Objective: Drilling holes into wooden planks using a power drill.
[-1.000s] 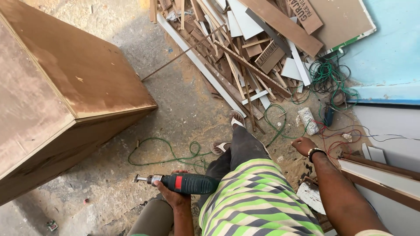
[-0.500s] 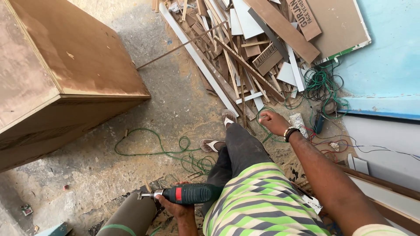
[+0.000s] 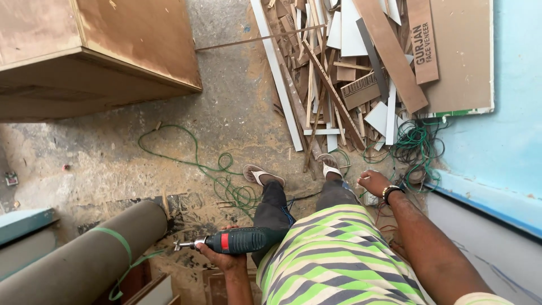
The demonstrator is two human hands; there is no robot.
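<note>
The left hand [image 3: 223, 258] has its fingers wrapped around a green power drill [image 3: 237, 241], held level beside a rolled sheet [image 3: 84, 260]. The right hand [image 3: 372, 182] hangs loosely spread near tangled green cable [image 3: 418, 148]. Beyond lie wood offcuts [image 3: 333, 73] and a plywood cabinet [image 3: 96, 51].

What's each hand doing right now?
Left hand: closed on the drill.
Right hand: holds nothing, fingers loosely curled.

Plywood cabinet [image 3: 113, 51], wood offcuts [image 3: 339, 73] (heaped), green cable [image 3: 197, 164], rolled sheet [image 3: 79, 262]
</note>
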